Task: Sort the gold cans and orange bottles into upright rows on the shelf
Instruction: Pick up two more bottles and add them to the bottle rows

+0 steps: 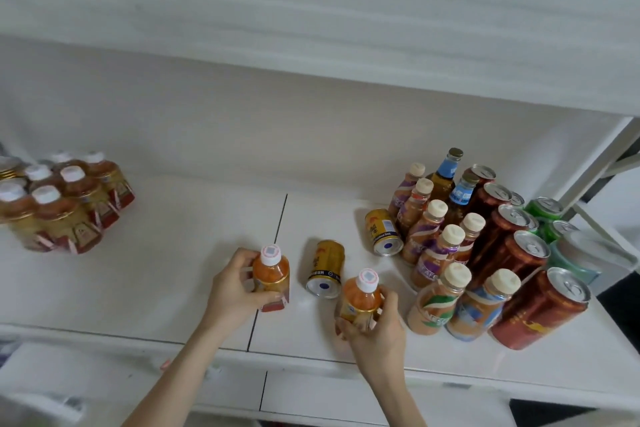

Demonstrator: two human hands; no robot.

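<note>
- Two bare forearms, no sleeves, entering from the lower middle of the frame.
- Left hand and right hand ungloved, no rings or watch visible.
- Short, plain fingernails.

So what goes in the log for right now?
left hand: holds orange bottle | right hand: holds second bottle | gold cans: lying down

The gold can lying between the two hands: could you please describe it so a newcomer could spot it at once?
On the white shelf, look between the two held orange bottles. The gold can lies on its side there, silver base toward the camera; the other gold can lies against the coffee bottles.
</note>
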